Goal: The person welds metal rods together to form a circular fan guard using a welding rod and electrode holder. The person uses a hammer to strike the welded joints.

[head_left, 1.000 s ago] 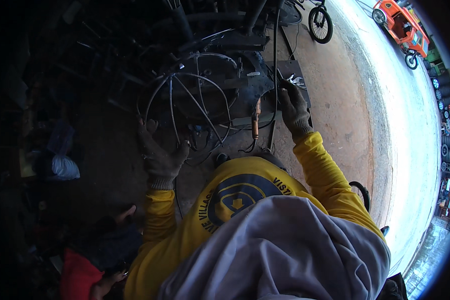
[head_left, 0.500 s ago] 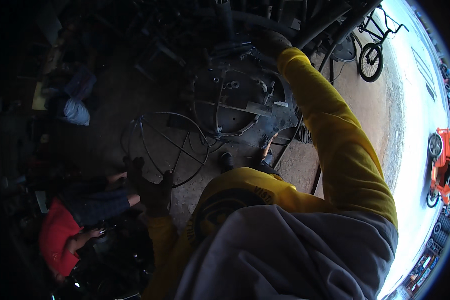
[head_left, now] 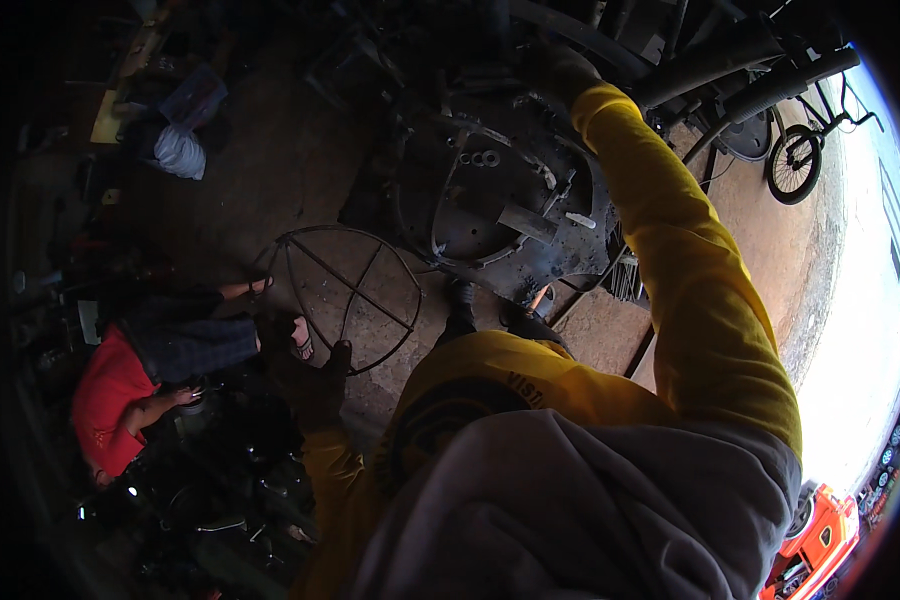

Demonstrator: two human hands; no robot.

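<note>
Head view, wire frame: the round metal frame with crossing rods (head_left: pixel 356 289) is over the floor, left of the worktop (head_left: pixel 573 252), tilted; that side position probably keeps its wide hoop off the parts lying there.
Left hand: the left hand (head_left: pixel 312 385) appears to hold the frame at its near-left edge, thumb by the rim; the other fingers sink into shadow, so their exact curl is unclear. An edge hold would leave the rods uncovered.
Right hand: the right hand (head_left: pixel 562 76) reaches past the worktop's far side among dark bars and tubes (head_left: pixel 710 62); whether its fingers are wide, narrow or holding something, I cannot tell. The long reach seems due to the depth of the clutter.
Worktop: a bent-rod ring (head_left: pixel 435 215) lies flat, a short flat bar (head_left: pixel 527 223) at its right side and a pale stick (head_left: pixel 580 220) near; the flat surface presumably keeps the ring level.
Orange-handled tool: its handle (head_left: pixel 541 297) shows at the worktop's near edge, near the person's feet, perhaps for easy reach.
Co-worker: a person in a red shirt (head_left: pixel 113 400) is at left, apart from the worktop.
</note>
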